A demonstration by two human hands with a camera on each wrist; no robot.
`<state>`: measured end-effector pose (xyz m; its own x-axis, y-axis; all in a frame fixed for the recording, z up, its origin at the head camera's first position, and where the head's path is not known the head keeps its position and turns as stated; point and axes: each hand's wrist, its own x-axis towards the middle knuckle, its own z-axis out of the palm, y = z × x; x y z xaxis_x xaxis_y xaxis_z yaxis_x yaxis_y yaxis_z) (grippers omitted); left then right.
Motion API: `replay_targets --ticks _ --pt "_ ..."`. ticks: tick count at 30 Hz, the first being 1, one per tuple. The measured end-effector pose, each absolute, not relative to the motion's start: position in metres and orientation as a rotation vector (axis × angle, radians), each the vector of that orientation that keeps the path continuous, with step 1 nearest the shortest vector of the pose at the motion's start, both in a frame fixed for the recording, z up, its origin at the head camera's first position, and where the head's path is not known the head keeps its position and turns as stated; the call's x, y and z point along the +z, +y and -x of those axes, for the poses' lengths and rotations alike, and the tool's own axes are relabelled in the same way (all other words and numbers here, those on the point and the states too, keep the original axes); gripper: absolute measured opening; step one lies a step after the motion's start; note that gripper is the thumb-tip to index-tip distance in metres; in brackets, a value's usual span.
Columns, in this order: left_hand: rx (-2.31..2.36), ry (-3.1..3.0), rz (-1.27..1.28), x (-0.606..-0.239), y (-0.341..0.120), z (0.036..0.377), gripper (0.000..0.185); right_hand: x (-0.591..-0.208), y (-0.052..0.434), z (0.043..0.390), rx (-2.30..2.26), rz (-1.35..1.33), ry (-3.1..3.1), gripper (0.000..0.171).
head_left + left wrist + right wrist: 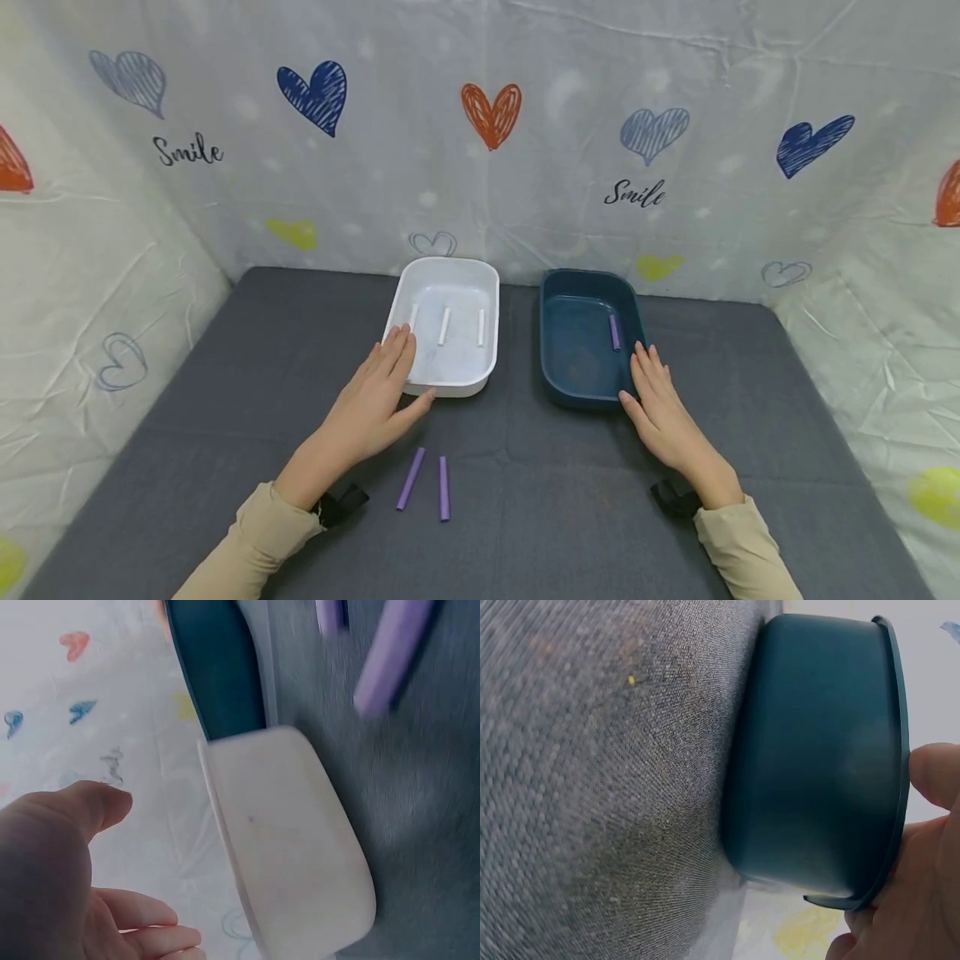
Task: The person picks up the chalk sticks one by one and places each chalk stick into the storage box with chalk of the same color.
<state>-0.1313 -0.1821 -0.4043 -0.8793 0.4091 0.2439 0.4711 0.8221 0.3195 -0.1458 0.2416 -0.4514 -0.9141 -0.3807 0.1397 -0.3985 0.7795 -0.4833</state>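
My left hand (372, 402), fingers straight and thumb spread, is over the near left corner of a white plastic basin (450, 390); its fingertips overlap the rim in the head view. Inside lie white chalk-like sticks (444, 326), the leftmost partly behind the fingers. My right hand (663, 408) lies along the right rim of a dark teal basin (588, 398). Its fingers are extended, and the thumb tip touches the rim in the right wrist view. One purple stick (614, 332) is in the teal basin. Two more purple sticks (443, 489) lie on the table in front.
A dark grey cloth covers the table (525, 533). Both basins stand side by side near its far edge, with a gap between them. Behind and at the sides hangs a white curtain (555, 167) printed with hearts.
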Motion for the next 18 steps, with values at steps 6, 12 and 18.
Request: replay_targets --ticks 6,12,18 --pt "-0.587 -2.733 0.867 -0.408 -0.173 0.106 0.086 -0.453 0.242 0.145 0.821 -0.624 -2.943 0.067" --pt "-0.583 -2.755 0.984 -0.415 -0.165 0.084 0.095 -0.454 0.24 0.146 0.828 -0.617 -2.935 0.068" --pt "-0.509 -2.915 1.028 -0.424 -0.159 0.071 0.108 -0.454 0.239 0.146 0.84 -0.612 -2.933 0.068"
